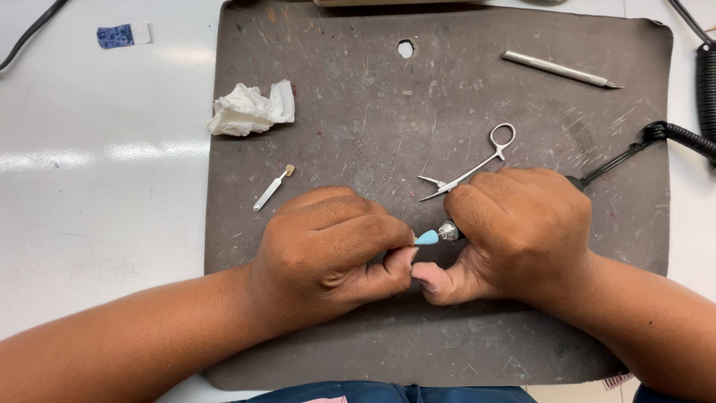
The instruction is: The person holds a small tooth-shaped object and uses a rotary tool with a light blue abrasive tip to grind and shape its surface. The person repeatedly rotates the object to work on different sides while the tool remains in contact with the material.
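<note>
A: Start with the big things. What lies under the hands?

B: A white table (89, 186), and on it a wide dark grey work mat (358, 127), scratched all over, with a small hole near its far edge.

A: And the hands?

B: Both rest low on the mat, near its middle, thumbs touching. The right hand (522, 235) is curled tight around a rotary handpiece (450, 230). Only its metal nose and a black cord (634, 149) leaving behind the knuckles show. The left hand (328, 250) is closed too, fingertips pinched together just at the tool's tip; whatever small piece it holds is hidden, so I cannot tell what it is.

A: How does the tool look?

B: A silver collar carrying a small pale blue cone-shaped tip (427, 238). Its long axis runs roughly left to right, tilted slightly, and the tip points toward the left hand's fingertips.

A: Anything labelled or packaged?

B: A small rectangular scrap (123, 34), dark blue with a white end, lies on the table at the far left, well apart from the mat.

A: The smaller bits?

B: A crumpled white tissue (251, 109) on the mat's far left corner, a slim metal hand tool (559, 69) at the far right, small silver scissors (470, 166) just beyond the right knuckles, and a tiny metal spatula (272, 188) beside the left hand.
</note>
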Available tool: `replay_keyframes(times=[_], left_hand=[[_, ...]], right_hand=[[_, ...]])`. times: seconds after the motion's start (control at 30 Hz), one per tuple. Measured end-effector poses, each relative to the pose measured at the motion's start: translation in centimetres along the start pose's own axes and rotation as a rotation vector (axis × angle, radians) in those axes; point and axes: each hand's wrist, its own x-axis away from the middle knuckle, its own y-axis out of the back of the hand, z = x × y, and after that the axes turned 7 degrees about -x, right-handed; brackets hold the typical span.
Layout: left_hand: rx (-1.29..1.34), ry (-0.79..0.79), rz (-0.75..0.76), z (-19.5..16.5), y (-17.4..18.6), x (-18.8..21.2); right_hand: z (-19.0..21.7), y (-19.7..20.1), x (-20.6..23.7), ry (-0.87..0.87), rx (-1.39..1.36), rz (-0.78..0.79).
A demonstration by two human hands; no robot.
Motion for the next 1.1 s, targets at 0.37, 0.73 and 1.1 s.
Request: replay_keyframes(times=[0.37,0.73,1.1], left_hand=[[-0.019,-0.027,0.0,0.1,0.1,0.1],[0.405,0.382,0.168,0.4,-0.4,0.2],[0.413,0.39,0.205,0.6,-0.7,0.1]], right_hand=[[0.1,0.0,0.1,-0.012,-0.021,0.005],[-0.8,0.9,0.5,0.029,-0.289,-0.025],[-1.0,0.9,-0.2,0.233,-0.424,-0.037]])
